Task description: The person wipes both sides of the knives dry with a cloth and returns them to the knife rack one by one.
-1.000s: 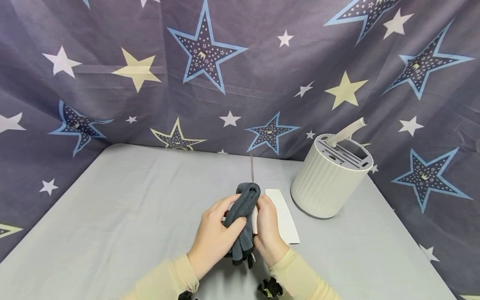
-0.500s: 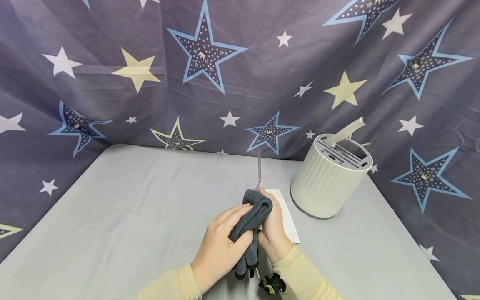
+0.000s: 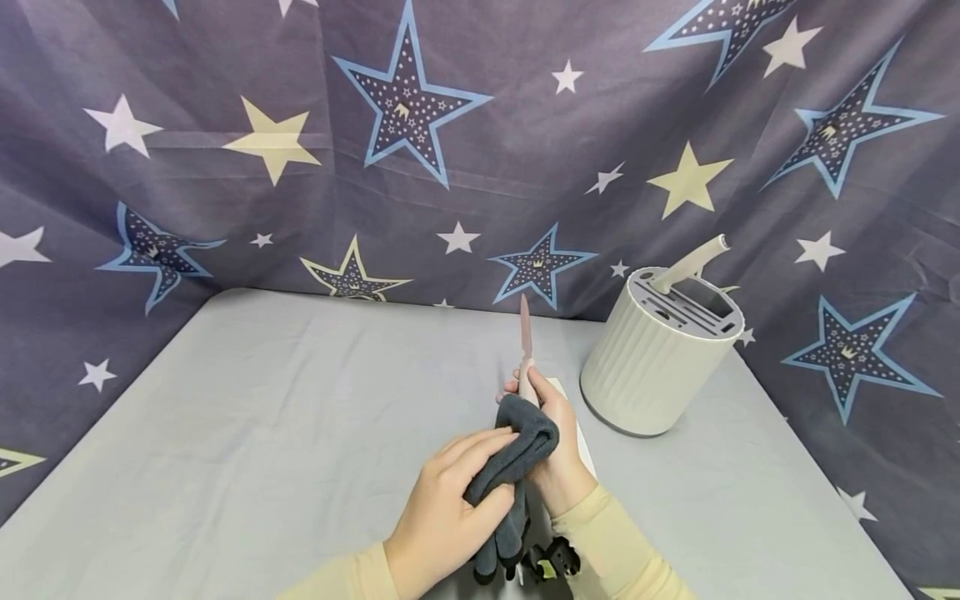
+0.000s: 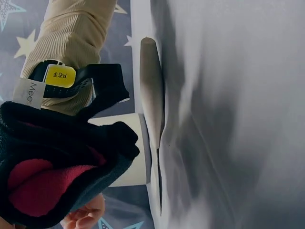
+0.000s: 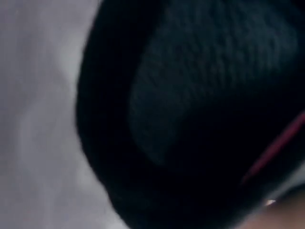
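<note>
In the head view my right hand (image 3: 562, 450) grips a small knife by its pale handle (image 3: 528, 385), its pinkish blade (image 3: 526, 329) pointing up and away. A folded dark grey-blue cloth (image 3: 517, 446) is held by my left hand (image 3: 453, 504), thumb on the near side, fingers over the top. It lies against my right palm and hides the handle's lower end. In the left wrist view, red-pink lining (image 4: 45, 186) shows inside the cloth's fold. Blurred dark cloth (image 5: 214, 86) fills most of the right wrist view.
A ribbed cream knife block (image 3: 656, 375) stands at the right, one pale handle (image 3: 692, 265) sticking out of its slotted top. Another knife lies on the grey tabletop, its pale handle (image 4: 150, 90) towards me in the left wrist view. Star-patterned curtain (image 3: 420, 208) closes off the back and sides.
Both hands, with cloth and knife, have shifted right and a little nearer to me. More of the knife's handle and blade now shows, and the right fingertips have come into view around the handle.
</note>
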Demonstrator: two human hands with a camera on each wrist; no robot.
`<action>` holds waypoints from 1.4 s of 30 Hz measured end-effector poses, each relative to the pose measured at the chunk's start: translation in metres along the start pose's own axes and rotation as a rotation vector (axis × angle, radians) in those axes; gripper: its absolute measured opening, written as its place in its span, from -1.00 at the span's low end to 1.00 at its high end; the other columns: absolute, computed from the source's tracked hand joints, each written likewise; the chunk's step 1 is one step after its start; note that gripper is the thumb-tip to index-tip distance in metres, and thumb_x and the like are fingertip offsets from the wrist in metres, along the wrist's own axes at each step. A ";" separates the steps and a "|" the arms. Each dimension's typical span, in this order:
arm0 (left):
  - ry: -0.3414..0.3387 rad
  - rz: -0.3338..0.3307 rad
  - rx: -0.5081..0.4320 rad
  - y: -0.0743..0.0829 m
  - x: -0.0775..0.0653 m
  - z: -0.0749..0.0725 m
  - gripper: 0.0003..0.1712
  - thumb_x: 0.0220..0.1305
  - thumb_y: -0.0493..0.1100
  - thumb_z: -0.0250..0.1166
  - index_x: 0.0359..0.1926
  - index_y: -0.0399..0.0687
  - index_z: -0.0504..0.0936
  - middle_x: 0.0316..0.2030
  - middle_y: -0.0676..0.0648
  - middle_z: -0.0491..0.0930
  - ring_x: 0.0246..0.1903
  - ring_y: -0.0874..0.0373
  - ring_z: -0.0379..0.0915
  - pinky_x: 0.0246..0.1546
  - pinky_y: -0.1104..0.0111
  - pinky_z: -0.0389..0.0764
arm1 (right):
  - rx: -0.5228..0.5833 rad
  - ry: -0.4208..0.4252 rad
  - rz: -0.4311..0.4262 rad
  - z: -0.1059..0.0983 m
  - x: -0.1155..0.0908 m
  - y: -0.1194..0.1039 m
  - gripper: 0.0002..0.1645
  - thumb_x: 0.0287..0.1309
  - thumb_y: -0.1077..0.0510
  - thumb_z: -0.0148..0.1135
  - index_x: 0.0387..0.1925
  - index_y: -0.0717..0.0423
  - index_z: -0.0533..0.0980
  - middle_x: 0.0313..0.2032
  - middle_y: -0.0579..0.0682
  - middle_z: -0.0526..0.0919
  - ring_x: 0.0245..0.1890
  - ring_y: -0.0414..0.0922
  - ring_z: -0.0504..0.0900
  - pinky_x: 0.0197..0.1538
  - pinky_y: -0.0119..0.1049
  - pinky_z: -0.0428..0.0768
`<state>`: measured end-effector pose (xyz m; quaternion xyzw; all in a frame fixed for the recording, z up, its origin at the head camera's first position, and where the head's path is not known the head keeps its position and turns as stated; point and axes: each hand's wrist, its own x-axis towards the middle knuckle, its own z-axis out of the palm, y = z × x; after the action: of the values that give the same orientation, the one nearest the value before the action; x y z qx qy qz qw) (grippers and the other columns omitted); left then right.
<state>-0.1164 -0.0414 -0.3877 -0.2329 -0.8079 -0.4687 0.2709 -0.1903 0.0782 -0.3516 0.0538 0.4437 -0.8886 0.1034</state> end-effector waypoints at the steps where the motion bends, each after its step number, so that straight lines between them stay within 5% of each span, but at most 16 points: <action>1: -0.001 -0.002 -0.007 0.000 0.000 0.000 -0.44 0.07 -0.34 0.33 0.15 0.03 0.63 0.11 0.01 0.64 0.09 0.10 0.59 0.03 0.21 0.65 | -0.009 0.004 -0.003 0.000 0.000 0.000 -0.71 0.53 -0.03 -0.17 -0.04 0.10 0.29 -0.42 -0.21 0.52 -0.40 -0.28 0.52 -0.27 -0.53 0.49; 5: 0.007 -0.047 -0.053 0.000 -0.001 0.000 -0.43 0.08 -0.36 0.32 0.17 0.04 0.61 0.10 0.01 0.64 0.08 0.11 0.59 0.03 0.25 0.65 | -0.034 0.005 -0.016 -0.003 0.003 0.002 -0.70 0.53 -0.03 -0.18 -0.03 0.12 0.31 -0.39 -0.18 0.55 -0.36 -0.24 0.58 -0.24 -0.49 0.54; 14: 0.048 -0.256 -0.156 -0.001 0.003 0.001 -0.45 0.15 -0.35 0.28 0.18 0.12 0.59 0.06 -0.02 0.65 -0.02 0.15 0.65 -0.07 0.33 0.68 | -0.076 0.014 0.001 -0.012 0.011 0.012 -0.58 0.51 -0.10 -0.17 0.01 0.17 0.36 -0.25 -0.10 0.61 -0.23 -0.18 0.65 -0.17 -0.40 0.59; 20: 0.072 -0.307 -0.148 -0.008 0.008 -0.001 -0.47 0.17 -0.33 0.27 0.18 0.06 0.59 0.08 -0.08 0.65 -0.01 0.09 0.65 -0.08 0.32 0.68 | -0.052 0.025 0.054 -0.012 0.010 0.018 -0.63 0.50 -0.10 -0.13 0.04 0.07 0.39 -0.15 -0.13 0.59 -0.20 -0.23 0.60 0.00 -0.39 0.55; 27: 0.090 -0.319 -0.155 -0.017 0.015 -0.004 -0.49 0.21 -0.30 0.25 0.20 0.04 0.58 0.08 -0.11 0.65 -0.09 0.08 0.67 -0.17 0.35 0.67 | -0.184 0.025 0.035 -0.010 0.007 0.023 -0.51 0.47 -0.10 -0.07 0.22 0.07 0.45 0.25 -0.14 0.42 0.18 -0.23 0.42 0.29 -0.27 0.34; 35: 0.114 -0.350 -0.134 -0.025 0.022 -0.007 -0.46 0.17 -0.31 0.26 0.22 -0.05 0.56 0.06 -0.13 0.67 -0.19 0.12 0.66 -0.24 0.39 0.65 | -0.206 -0.055 0.062 -0.009 0.006 0.025 -0.43 0.47 -0.10 -0.11 0.29 0.14 0.42 -0.01 -0.18 0.67 -0.07 -0.29 0.65 0.03 -0.39 0.59; 42: 0.126 -0.350 -0.125 -0.029 0.027 -0.008 -0.47 0.17 -0.30 0.26 0.21 -0.02 0.57 0.06 -0.10 0.67 -0.18 0.14 0.65 -0.22 0.37 0.65 | -0.258 0.003 0.033 -0.007 0.007 0.026 -0.44 0.48 -0.09 -0.10 0.26 0.17 0.46 -0.12 -0.16 0.72 -0.17 -0.27 0.69 -0.06 -0.39 0.63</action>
<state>-0.1534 -0.0587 -0.3849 -0.0755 -0.7868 -0.5715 0.2206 -0.1908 0.0682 -0.3774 0.0489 0.5533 -0.8223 0.1235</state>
